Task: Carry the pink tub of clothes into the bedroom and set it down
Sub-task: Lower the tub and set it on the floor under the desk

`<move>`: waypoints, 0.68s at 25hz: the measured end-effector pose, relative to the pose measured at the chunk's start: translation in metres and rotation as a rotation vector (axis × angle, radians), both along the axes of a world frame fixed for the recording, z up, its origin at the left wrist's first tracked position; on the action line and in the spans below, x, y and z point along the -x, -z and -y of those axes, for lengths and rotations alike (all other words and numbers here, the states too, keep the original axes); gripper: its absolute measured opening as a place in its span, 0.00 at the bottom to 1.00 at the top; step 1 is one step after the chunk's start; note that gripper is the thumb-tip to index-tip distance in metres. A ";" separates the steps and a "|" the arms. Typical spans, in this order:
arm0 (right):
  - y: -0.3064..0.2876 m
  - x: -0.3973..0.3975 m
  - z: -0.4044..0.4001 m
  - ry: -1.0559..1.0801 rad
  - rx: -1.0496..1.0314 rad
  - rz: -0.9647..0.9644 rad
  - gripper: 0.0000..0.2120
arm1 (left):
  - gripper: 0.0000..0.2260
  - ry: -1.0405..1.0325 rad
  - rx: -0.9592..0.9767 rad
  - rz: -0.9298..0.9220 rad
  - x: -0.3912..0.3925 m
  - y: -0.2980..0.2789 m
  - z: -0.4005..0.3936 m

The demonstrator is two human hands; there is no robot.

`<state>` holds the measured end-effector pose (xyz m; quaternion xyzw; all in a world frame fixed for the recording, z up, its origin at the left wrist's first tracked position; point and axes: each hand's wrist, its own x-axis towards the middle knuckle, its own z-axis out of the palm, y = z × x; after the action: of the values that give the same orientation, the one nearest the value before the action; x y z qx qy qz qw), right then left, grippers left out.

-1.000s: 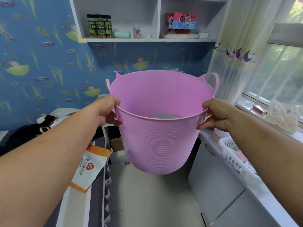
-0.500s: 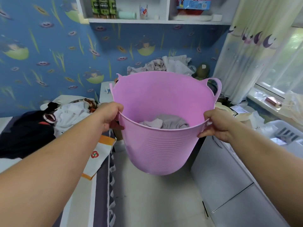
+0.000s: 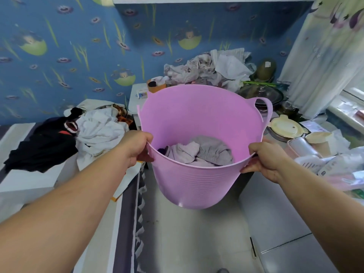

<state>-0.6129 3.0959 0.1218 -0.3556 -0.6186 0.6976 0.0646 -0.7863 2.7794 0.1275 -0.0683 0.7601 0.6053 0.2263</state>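
Note:
I hold a pink tub (image 3: 197, 186) in the air over a strip of pale floor. My left hand (image 3: 136, 147) grips its near-left rim and my right hand (image 3: 262, 156) grips its near-right rim. Grey and pale lilac clothes (image 3: 202, 152) lie crumpled at the bottom of the tub, with a bit of dark purple at their left. One loop handle (image 3: 265, 109) sticks up at the far right of the rim.
A bed (image 3: 29, 178) on the left carries black and white clothes (image 3: 65, 138). A low cabinet (image 3: 291, 229) on the right is cluttered with lids, packets and dishes. More crumpled cloth (image 3: 208, 67) is heaped against the blue wallpapered wall ahead.
The view has tipped downward: the wall shelf has left the top of the frame, while the tub's clothes, the bed pile and the floor show more. Both hands keep their grip.

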 end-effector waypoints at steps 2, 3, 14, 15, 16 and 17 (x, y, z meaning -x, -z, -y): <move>0.013 0.007 -0.013 -0.024 0.011 0.011 0.26 | 0.12 -0.032 0.012 0.010 -0.001 0.010 -0.010; 0.020 0.010 -0.019 -0.037 0.015 0.013 0.27 | 0.12 -0.046 0.019 0.016 -0.002 0.014 -0.014; 0.092 0.034 -0.074 -0.130 0.111 0.019 0.35 | 0.18 -0.151 0.098 0.065 -0.010 0.076 -0.053; 0.097 0.036 -0.077 -0.133 0.123 0.021 0.35 | 0.19 -0.162 0.106 0.070 -0.009 0.080 -0.055; 0.103 0.037 -0.080 -0.137 0.131 0.022 0.36 | 0.20 -0.177 0.101 0.079 -0.009 0.084 -0.057; 0.109 0.039 -0.083 -0.141 0.138 0.025 0.36 | 0.21 -0.190 0.089 0.090 -0.010 0.089 -0.059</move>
<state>-0.6516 3.1788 0.0132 -0.3234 -0.5934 0.7369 -0.0171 -0.7764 2.8389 0.0388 -0.1772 0.7655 0.5859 0.1983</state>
